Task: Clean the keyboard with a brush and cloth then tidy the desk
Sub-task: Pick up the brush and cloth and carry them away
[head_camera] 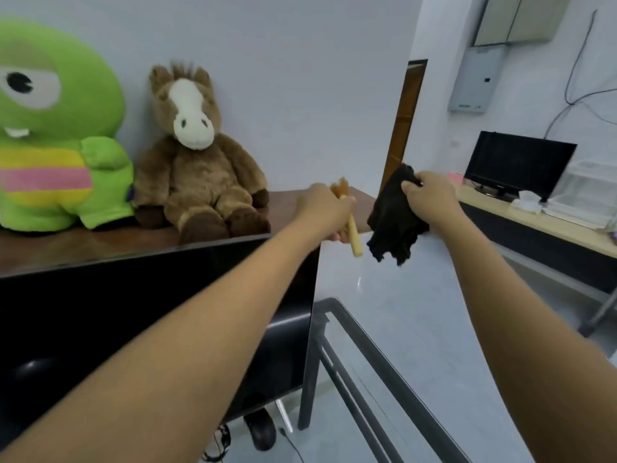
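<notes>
Two plush toys [127,152] on brown shelf [66,243]

A dark brown wooden shelf [100,240] runs along the white wall behind a black monitor [133,312], carrying a green plush monster [56,128] at left and a brown plush horse [197,162] seated just beside it. Below at right, a glass-topped desk [367,355] on a dark metal frame stands on the pale tiled floor [434,295]. Across the room, a light wooden counter [534,225] bears a second black monitor [517,162] and clear plastic trays [584,195].
</notes>
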`<state>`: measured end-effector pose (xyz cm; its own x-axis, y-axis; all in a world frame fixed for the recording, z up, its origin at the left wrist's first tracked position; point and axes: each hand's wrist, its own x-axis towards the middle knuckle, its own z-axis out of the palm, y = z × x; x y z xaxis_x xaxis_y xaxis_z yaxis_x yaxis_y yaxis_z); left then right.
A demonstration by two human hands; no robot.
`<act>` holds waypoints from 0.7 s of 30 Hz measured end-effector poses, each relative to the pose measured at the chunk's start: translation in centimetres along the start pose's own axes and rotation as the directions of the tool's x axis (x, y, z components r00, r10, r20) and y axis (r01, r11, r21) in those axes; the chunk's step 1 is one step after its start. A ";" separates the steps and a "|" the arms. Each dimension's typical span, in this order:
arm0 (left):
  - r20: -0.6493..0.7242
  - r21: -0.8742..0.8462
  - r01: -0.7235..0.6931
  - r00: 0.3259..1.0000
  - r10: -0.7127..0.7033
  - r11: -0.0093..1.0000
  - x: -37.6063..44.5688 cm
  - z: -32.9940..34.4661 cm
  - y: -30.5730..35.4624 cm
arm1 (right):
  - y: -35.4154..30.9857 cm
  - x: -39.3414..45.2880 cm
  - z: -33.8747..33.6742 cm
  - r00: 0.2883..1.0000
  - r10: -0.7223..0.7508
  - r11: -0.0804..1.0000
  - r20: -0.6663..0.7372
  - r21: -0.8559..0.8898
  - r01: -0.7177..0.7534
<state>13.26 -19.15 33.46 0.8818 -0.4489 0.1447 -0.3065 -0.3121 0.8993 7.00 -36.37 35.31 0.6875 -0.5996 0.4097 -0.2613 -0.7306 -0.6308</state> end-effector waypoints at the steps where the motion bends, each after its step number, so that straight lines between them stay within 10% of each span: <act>1: -0.045 0.019 0.008 0.999 -0.007 1.000 1.6 -1.1 0.6 | -1.2 1.5 0.1 1.000 -0.023 0.999 0.008 0.043 0.022; 8: -0.228 0.074 0.152 0.965 -0.131 0.986 9.5 -6.1 0.4 | -6.8 7.4 2.7 0.965 -0.194 0.936 0.177 0.328 0.128; 13: -0.174 0.217 0.307 0.946 -0.273 0.927 13.0 -5.5 -2.2 | -5.2 10.5 7.0 0.931 -0.142 0.862 0.337 0.504 -0.051; 21: 0.026 0.408 0.458 0.859 -0.511 0.790 15.4 -2.7 -4.7 | 3.3 14.0 13.9 0.917 -0.086 0.992 0.390 -0.048 0.113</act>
<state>29.23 -22.31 32.63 0.9048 -0.2479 -0.3462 0.0153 -0.7936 0.6083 25.19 -42.61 29.78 0.9169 -0.3596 0.1732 -0.2136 -0.8087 -0.5481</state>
